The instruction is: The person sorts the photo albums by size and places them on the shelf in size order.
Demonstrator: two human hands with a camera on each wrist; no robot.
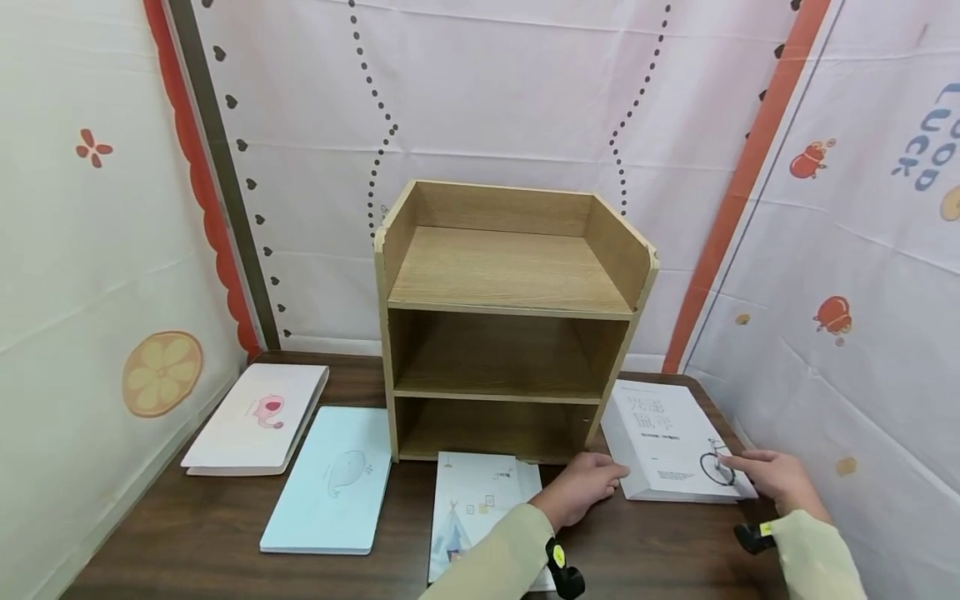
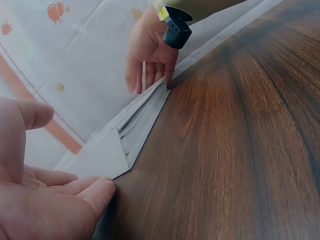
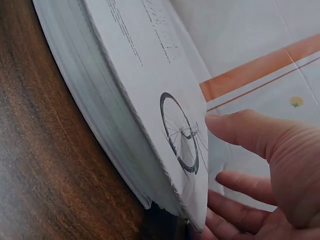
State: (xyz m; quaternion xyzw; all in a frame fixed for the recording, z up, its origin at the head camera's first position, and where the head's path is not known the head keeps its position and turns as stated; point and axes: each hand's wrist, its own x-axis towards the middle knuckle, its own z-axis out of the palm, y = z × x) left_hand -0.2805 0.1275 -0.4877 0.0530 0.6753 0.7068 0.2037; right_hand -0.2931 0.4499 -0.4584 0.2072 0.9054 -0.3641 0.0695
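Lying between the left hand (image 1: 583, 490) and right hand (image 1: 777, 481), the white book (image 1: 663, 450) touches both; each grip is spread.

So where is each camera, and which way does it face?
On the head: faces forward and down at shelf and book; left hand, right hand and sleeves show.
On the left wrist: faces the book's edge; left hand near, right hand beyond.
On the right wrist: faces the cover; right hand only.
Head and right-wrist views share the printed bicycle wheel.
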